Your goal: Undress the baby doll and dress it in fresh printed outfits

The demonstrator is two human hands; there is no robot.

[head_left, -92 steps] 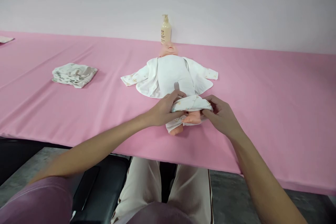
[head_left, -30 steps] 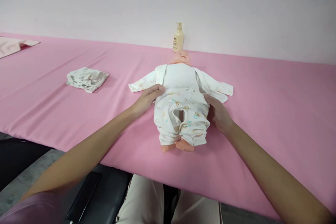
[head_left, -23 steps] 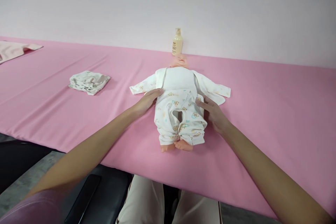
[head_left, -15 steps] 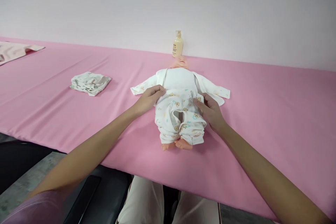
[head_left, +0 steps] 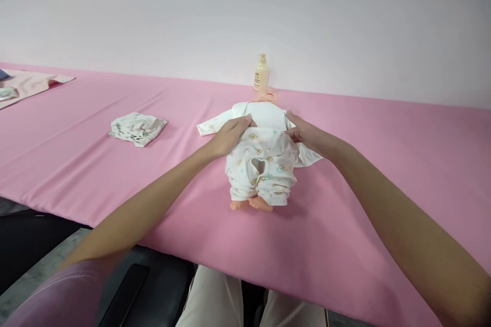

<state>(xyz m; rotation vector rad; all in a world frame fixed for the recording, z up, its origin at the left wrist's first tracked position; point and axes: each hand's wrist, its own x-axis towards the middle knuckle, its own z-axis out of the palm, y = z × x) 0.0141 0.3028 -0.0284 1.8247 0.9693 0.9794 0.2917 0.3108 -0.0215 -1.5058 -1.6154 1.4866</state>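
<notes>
A baby doll lies on its back on the pink-covered table, feet toward me. It wears a white top opened at the front and printed baby pants with an open crotch. My left hand pinches the waistband at the left, thumb on the doll's belly. On the right side of the waist, my right hand has its fingers hooked in the waistband, thumb raised. The right sleeve of the top is mostly hidden behind my right hand.
Behind the doll's head stands a pump bottle against the wall. To the left lies a folded printed cloth. At the far left a pale pink cloth carries small items. The table's front edge runs just before my lap.
My right hand has moved up along the waistband, and its thumb has lifted. My left hand has shifted inward over the belly. The pants sit slightly higher, and the doll's legs have shifted left.
</notes>
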